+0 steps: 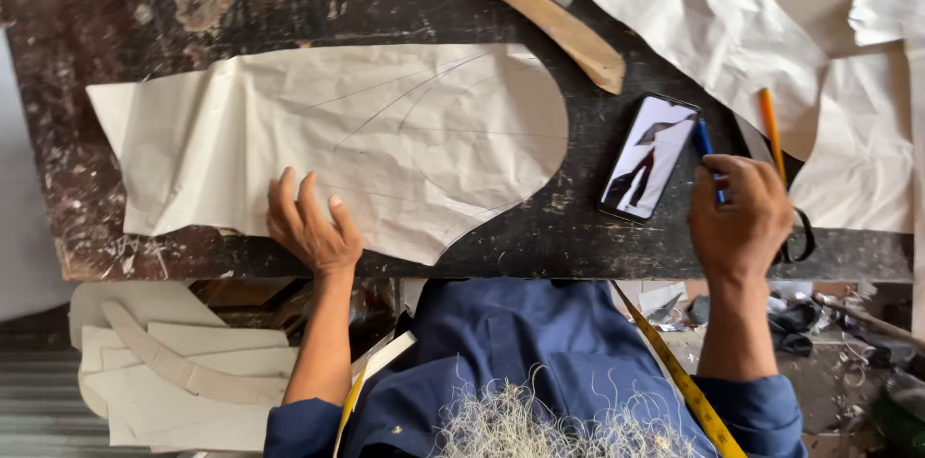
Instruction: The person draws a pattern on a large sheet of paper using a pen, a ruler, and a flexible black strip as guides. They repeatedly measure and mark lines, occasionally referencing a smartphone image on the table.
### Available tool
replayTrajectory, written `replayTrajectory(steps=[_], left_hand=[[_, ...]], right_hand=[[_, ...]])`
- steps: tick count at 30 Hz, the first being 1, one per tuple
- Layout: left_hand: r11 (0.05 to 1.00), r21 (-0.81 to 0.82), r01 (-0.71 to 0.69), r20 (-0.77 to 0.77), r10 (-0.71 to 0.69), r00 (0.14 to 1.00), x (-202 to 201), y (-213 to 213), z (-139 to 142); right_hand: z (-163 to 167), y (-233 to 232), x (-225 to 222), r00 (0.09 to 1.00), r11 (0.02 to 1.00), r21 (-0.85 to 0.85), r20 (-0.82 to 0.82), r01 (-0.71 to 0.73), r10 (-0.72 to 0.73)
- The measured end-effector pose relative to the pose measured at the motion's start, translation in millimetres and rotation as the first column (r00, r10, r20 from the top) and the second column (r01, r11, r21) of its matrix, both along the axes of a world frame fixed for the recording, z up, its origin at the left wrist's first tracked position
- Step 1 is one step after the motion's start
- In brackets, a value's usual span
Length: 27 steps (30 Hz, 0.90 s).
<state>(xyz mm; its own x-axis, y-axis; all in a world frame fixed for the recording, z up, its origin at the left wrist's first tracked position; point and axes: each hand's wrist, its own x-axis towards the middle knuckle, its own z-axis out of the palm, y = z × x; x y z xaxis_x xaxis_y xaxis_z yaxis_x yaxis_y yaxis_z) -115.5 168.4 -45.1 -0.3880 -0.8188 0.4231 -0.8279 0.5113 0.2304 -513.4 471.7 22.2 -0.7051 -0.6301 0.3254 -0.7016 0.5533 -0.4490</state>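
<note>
Paper pattern piece (pixel 385 135) lies flat on the dark, scarred tabletop (pixel 597 227), its long axis running left to right, with a rounded end toward the right and pencilled curves across it. The left hand (pixel 310 225) rests on its near edge, fingers spread wide and flat, pressing the sheet down and gripping nothing. The right hand (pixel 740 217) is well apart to the right, near the tabletop's near edge, its grip closed around a blue pen (pixel 704 145) whose tip points away toward the far side. Just left of that hand lies a phone (pixel 649 157) with a lit screen, tilted, between the pen and the rounded end of the pattern. So the sheet lies to the left of the pen hand, with the phone in between; the left hand is the nearer one, already touching it. An orange pencil (pixel 771 126) and more loose paper (pixel 732 25) lie farther right, and a curved wooden ruler (pixel 540 10) lies at the far side.
</note>
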Motion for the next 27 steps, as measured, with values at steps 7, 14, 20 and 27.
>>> replayTrajectory(steps=[7,14,20,27], left_hand=[[0.943,0.113,0.314,-0.073,-0.307,0.949,-43.4,-2.9,38.8],[0.812,0.460,0.358,0.056,-0.429,0.901,-107.1,-4.7,77.6],[0.825,0.526,0.208,0.122,-0.315,0.941,-106.0,13.4,78.9],[0.817,0.557,0.149,0.113,-0.252,0.961,-101.0,26.3,67.3]], right_hand=[[-24.6,23.8,2.4,0.998,0.992,0.123,-0.064,0.003,0.005],[-29.4,23.7,-3.3,0.999,0.996,0.086,-0.023,0.039,-0.037],[-8.7,15.3,3.1,0.990,0.987,0.084,-0.012,0.138,-0.137],[-2.1,-1.7,29.3,0.994,0.988,0.114,0.006,-0.108,0.108]])
